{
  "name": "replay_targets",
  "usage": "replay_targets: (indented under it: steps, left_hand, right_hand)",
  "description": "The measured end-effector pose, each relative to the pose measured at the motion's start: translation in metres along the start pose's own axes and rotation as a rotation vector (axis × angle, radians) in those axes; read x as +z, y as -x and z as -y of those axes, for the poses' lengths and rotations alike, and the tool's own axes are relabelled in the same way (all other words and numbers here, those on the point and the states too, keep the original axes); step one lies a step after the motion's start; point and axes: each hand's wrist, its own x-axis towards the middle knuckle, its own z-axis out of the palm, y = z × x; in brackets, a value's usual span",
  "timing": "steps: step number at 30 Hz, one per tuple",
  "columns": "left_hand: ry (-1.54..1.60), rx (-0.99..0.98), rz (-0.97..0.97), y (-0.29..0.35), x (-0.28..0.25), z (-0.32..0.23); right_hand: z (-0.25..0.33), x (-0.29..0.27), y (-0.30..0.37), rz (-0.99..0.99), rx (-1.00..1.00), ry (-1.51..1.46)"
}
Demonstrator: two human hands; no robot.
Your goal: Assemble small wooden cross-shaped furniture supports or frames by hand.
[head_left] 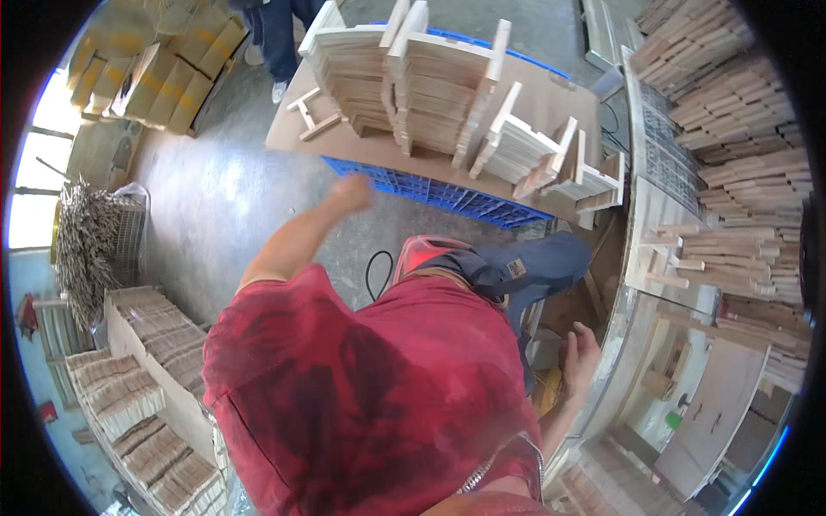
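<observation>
My left hand (pixel 351 194) is stretched forward over the floor, just short of the blue pallet (pixel 413 185). It is smeared by motion, so its fingers cannot be made out. Low at my right side, beside the long workbench, my right hand (pixel 582 354) has its fingers partly bent and apart, with nothing seen in them. Ahead, stacks of wooden frames (pixel 443 64) stand on a brown board (pixel 288 129) over the pallet. Shorter stacks (pixel 520 142) stand to their right, and a single small wooden frame (pixel 314 116) lies at the left.
The workbench edge (pixel 609 365) runs along my right, with piles of wooden slats (pixel 744 193) beyond. Bundled wood pieces (pixel 142 404) fill racks at lower left. Cartons (pixel 163 86) are stacked at far left. Another person's legs (pixel 274 43) show behind the board.
</observation>
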Motion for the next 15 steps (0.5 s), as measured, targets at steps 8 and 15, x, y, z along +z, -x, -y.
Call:
replay_targets:
  steps: [8, 15]
  left_hand:
    - [0.274, -0.304, -0.609, -0.118, -0.01, 0.191]
    - [0.302, -0.461, -0.521, -0.136, -0.003, 0.179]
  right_hand:
    - [0.034, -0.033, -0.097, 0.102, 0.055, -0.051]
    - [-0.019, -0.083, -0.058, -0.077, 0.194, 0.133]
